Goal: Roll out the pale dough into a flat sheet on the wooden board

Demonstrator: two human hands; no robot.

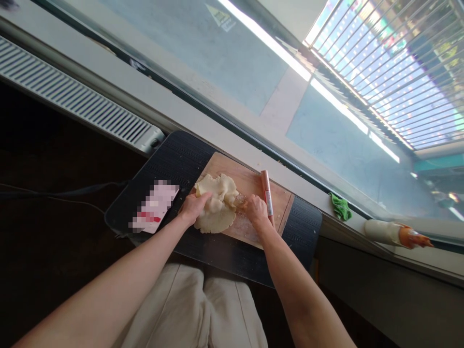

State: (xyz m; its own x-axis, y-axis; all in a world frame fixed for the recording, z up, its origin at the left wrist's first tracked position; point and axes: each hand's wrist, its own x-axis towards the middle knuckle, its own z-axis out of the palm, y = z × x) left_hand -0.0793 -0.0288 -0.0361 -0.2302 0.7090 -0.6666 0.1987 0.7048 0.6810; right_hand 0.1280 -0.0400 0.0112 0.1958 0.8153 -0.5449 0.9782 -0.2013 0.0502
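Left hand (193,208) pinches the dough (218,217), likely steadying it; right hand (255,210) closes on a blurred tool (239,202) beside it.

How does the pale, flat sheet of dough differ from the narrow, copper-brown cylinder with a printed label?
The dough is pale and matt, while the cylinder is copper-brown and shiny. The dough spreads wide with uneven, partly folded edges; the cylinder is slim and straight. The left hand touches the dough, not the cylinder. Both lie on the brown wooden board.
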